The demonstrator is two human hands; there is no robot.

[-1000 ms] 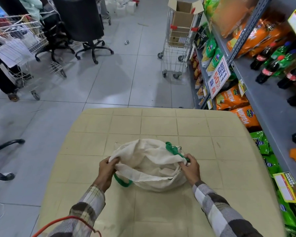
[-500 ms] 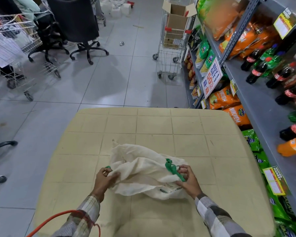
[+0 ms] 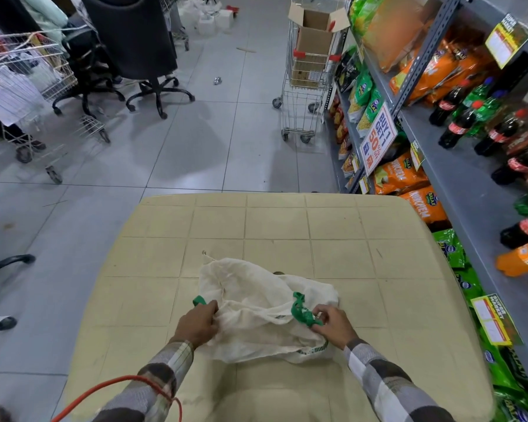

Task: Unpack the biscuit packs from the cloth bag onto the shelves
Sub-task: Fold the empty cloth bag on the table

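Note:
A cream cloth bag [image 3: 256,306] with green handles lies crumpled and fairly flat on the beige tiled table [image 3: 275,226]. My left hand [image 3: 198,322] grips the bag's left edge beside one green handle [image 3: 199,300]. My right hand [image 3: 333,325] pinches the other green handle [image 3: 302,312] at the bag's right side. No biscuit packs show; the bag's inside is hidden by folds of cloth. The grey metal shelves [image 3: 457,184] run along the right, holding snack packets and soda bottles.
A shopping trolley [image 3: 308,86] with a cardboard box stands ahead by the shelves. Office chairs [image 3: 141,56] and another trolley [image 3: 37,74] stand at the back left. An orange cable [image 3: 104,388] crosses my left sleeve. A "Buy 1 Get 1" sign [image 3: 378,138] hangs off the shelf.
The bag has flattened and spread out on the table. Both hands have kept hold of its handles and edges and drawn slightly nearer to me.

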